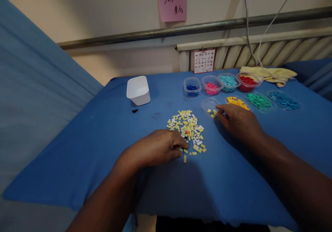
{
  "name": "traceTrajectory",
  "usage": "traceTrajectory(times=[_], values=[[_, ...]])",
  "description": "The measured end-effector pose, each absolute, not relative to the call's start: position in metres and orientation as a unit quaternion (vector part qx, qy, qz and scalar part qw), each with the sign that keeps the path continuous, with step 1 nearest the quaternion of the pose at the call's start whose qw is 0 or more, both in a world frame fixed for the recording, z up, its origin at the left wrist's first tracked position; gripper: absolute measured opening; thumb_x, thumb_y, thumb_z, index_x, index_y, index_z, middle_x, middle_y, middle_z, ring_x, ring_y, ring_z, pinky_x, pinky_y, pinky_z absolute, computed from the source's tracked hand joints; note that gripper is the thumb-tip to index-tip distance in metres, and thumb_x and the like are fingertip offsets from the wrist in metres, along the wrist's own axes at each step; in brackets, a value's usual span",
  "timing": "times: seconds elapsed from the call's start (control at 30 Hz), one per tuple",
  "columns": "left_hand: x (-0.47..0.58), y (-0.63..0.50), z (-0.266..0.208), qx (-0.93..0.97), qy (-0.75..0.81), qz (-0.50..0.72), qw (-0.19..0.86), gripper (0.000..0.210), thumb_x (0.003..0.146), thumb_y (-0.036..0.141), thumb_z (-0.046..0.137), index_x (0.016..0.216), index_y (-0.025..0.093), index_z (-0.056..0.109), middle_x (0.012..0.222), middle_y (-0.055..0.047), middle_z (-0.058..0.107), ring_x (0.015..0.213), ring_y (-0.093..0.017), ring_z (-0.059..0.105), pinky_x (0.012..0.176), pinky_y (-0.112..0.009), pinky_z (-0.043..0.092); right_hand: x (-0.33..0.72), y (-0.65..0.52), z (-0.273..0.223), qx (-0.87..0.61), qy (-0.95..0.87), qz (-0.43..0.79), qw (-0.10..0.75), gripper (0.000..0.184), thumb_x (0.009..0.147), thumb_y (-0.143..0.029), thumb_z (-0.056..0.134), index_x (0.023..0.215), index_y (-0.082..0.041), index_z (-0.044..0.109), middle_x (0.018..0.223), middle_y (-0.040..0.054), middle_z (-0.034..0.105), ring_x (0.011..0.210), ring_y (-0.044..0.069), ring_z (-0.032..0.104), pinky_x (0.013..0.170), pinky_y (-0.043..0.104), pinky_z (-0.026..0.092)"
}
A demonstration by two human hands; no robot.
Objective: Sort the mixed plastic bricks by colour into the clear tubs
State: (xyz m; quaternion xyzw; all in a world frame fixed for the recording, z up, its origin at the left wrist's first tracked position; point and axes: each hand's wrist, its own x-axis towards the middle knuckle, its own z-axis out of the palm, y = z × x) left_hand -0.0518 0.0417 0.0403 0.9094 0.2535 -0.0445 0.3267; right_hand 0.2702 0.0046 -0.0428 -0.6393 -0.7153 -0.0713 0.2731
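Observation:
A loose pile of small toy building bricks [190,126], mostly pale yellow and white with a few orange and black ones, lies on the blue cloth. My left hand [158,147] rests at the pile's lower left edge, its fingers bent downward and the thumb a little apart from them. My right hand [240,121] is over the right side of a shallow clear plastic tub [207,102]. Its thumb and fingertips are pinched together, and whatever is between them is hidden. A few pale yellow bricks [212,113] lie in that tub, close to the fingertips.
Behind stand clear tubs of dark blue [192,89], pink [211,88], turquoise [228,82] and red bricks [247,81]. Orange-yellow [237,102], green [258,100] and blue bricks [284,100] sit nearer. A white bin [138,91], black piece [135,111] and yellow cloth [268,73] are also here.

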Motion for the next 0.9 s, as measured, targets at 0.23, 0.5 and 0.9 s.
traceTrajectory(times=[0.23,0.5,0.9], values=[[-0.048,0.031,0.049,0.912,0.298,-0.112,0.259,0.023,0.092,0.02,0.073,0.113,0.025,0.081,0.116,-0.002,0.08,0.103,-0.022,0.074,0.085,-0.029,0.05,0.22,-0.029,-0.023,-0.401,-0.861,0.079,0.303,0.02,0.111,-0.027,0.057,0.109,-0.021,0.076,0.099,0.008,0.077,0.091,0.022,0.07,0.082,0.036,0.054],[-0.04,0.023,0.054,0.914,0.314,-0.15,0.209,0.009,0.093,0.024,0.063,0.096,0.022,0.072,0.098,-0.003,0.077,0.084,-0.021,0.068,0.072,-0.033,0.042,0.193,-0.042,-0.023,-0.343,-0.908,0.114,0.213,0.026,0.113,-0.026,0.053,0.101,-0.019,0.076,0.089,0.0059,0.07,0.081,0.021,0.062,0.076,0.036,0.048],[-0.042,0.021,0.041,0.946,0.237,-0.062,0.21,0.01,0.095,0.015,0.062,0.094,0.022,0.069,0.1,-0.004,0.069,0.08,-0.019,0.063,0.069,-0.032,0.041,0.239,-0.031,-0.01,-0.443,-0.833,0.153,0.294,0.012,0.104,-0.023,0.062,0.106,-0.023,0.073,0.095,0.0056,0.075,0.087,0.021,0.069,0.078,0.035,0.054]])
